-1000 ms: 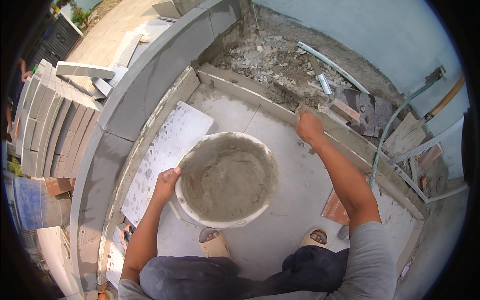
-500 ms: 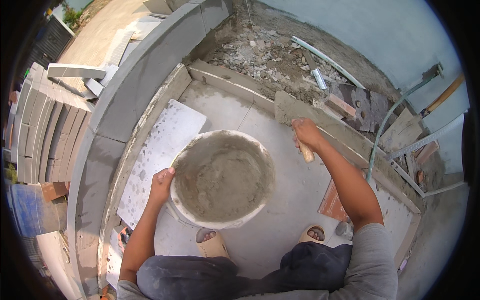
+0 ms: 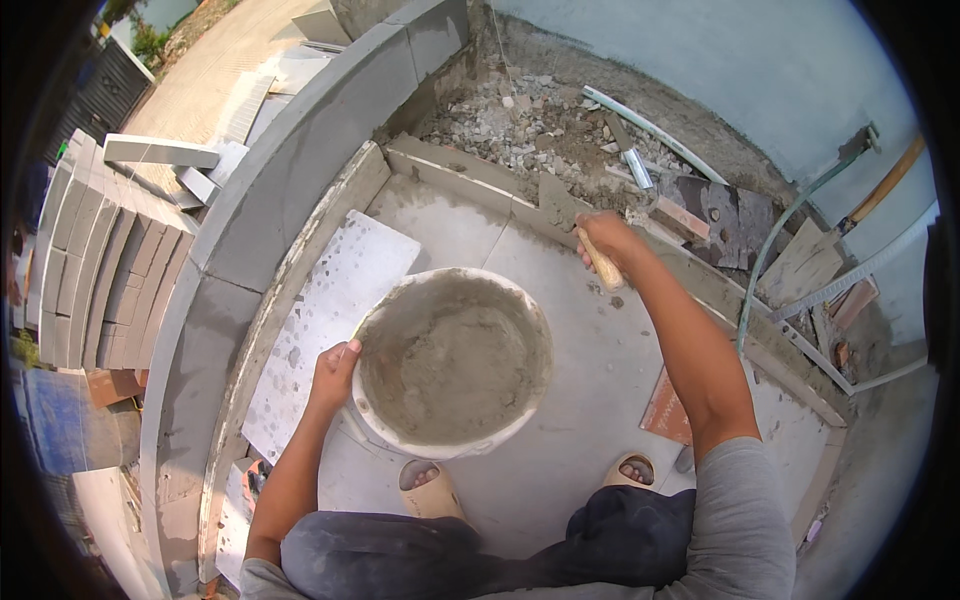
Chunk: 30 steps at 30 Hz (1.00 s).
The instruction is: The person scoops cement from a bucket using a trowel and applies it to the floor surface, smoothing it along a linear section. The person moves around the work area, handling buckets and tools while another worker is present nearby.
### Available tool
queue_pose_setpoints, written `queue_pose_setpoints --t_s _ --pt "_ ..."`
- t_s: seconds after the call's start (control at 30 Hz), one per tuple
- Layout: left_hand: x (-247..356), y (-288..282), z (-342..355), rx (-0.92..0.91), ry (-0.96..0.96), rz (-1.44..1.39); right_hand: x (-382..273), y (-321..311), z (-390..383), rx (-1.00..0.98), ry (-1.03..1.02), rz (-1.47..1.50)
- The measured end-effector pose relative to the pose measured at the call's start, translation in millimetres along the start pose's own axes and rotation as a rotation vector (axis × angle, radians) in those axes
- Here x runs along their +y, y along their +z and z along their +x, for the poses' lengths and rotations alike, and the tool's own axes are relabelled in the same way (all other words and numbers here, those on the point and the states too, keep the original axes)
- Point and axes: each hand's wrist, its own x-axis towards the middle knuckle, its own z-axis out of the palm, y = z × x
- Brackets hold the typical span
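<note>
My left hand [image 3: 336,372] is closed on the left rim of a round white bucket [image 3: 540,312], its thumb over the edge. Wet grey mortar [image 3: 450,365] lies inside the bucket and coats its inner wall. My right hand [image 3: 612,243] grips the wooden handle of a trowel [image 3: 601,264]. The trowel's mortar-smeared blade [image 3: 556,205] is at the top of a low ledge [image 3: 470,185] beyond the bucket. Whether the blade touches the ledge I cannot tell. Some mortar lies along the ledge there.
Left of the bucket lies a spotted white board [image 3: 335,300], beside a curved block wall [image 3: 265,160]. Rubble [image 3: 520,125] and a pale pipe [image 3: 650,130] lie behind the ledge. A green hose [image 3: 765,245] hangs at right. A reddish tile [image 3: 668,408] rests near my right foot.
The trowel blade has turned and tilted, showing narrower now, with less mortar on it. My right hand has shifted slightly up and left. My left hand still holds the bucket rim.
</note>
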Motion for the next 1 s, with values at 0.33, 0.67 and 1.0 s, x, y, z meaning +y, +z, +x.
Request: queue_pose_setpoints --t_s 0.33,0.67,1.0 --pt "7.3 5.1 0.4 -0.01 -0.002 -0.027 6.3 13.0 50.1 -0.147 -0.342 -1.156" --pt "2.7 -6.0 -1.9 -0.034 0.032 0.076 32.8 -44.7 -33.0 -0.01 -0.107 -1.095" --pt "46.3 7.2 -6.9 -0.104 -0.077 0.029 75.8 -122.2 -154.4 0.172 -0.218 -0.838"
